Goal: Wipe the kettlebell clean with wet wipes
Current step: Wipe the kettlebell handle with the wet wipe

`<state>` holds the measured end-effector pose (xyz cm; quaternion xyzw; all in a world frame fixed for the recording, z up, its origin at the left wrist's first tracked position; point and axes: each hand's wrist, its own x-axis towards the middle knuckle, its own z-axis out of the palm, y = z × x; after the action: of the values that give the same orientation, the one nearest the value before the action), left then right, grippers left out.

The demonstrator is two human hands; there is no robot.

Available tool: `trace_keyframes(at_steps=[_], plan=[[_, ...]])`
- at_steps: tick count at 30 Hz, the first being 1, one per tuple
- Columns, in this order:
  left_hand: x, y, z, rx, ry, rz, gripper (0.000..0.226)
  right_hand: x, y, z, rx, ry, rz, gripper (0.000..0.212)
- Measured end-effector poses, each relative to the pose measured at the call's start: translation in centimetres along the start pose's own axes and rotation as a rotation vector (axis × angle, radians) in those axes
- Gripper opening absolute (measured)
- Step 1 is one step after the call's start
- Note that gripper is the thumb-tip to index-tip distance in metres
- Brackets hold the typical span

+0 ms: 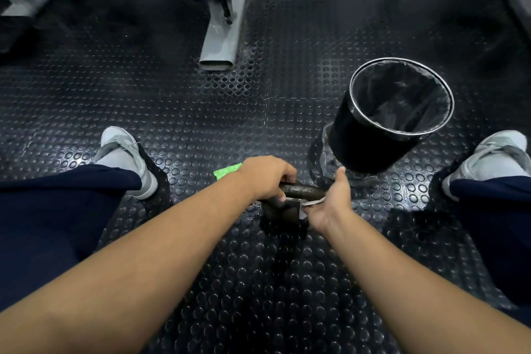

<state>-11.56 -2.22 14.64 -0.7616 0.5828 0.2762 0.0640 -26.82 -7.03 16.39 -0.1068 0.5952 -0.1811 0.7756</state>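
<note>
Flooring (258, 95) of studded black rubber is carrying everything, and the kettlebell (280, 211) is sitting on it between your two shoes, so take the kettlebell as your marker. Beyond it and slightly left, a grey machine leg (221, 34) is resting on the floor.

Beyond the kettlebell and to its right, near but not touching, a round black bin (359, 146) is standing upright with a dark liner folded over its rim. Something paler is showing at the bottom, but I cannot tell whether it is rubbish or creased liner.

Your left hand (265, 177) is wrapping its fingers round the left end of the kettlebell's handle and steadying it. Your right hand (330, 201) is working at the right side, where the handle meets the body, with fingers curled on a pale wet wipe (313, 202) and the thumb sticking up free.

Just beyond the kettlebell, half hidden by your left hand, a green wipe pack (227, 171) is lying flat.

You are judging by eye here, but the wiping itself seems to be in hand, with the handle's root being cleaned. Next you are probably needing to shift your left grip so the covered stretch of handle gets wiped, then work down the body.
</note>
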Motion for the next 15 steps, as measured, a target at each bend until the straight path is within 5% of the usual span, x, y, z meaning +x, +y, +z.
trace_keyframes(at_steps=[15], plan=[[0.0,0.3,-0.2,0.023,-0.016,0.025,0.046,0.5,-0.1,0.7,0.041,0.021,0.126,0.060]])
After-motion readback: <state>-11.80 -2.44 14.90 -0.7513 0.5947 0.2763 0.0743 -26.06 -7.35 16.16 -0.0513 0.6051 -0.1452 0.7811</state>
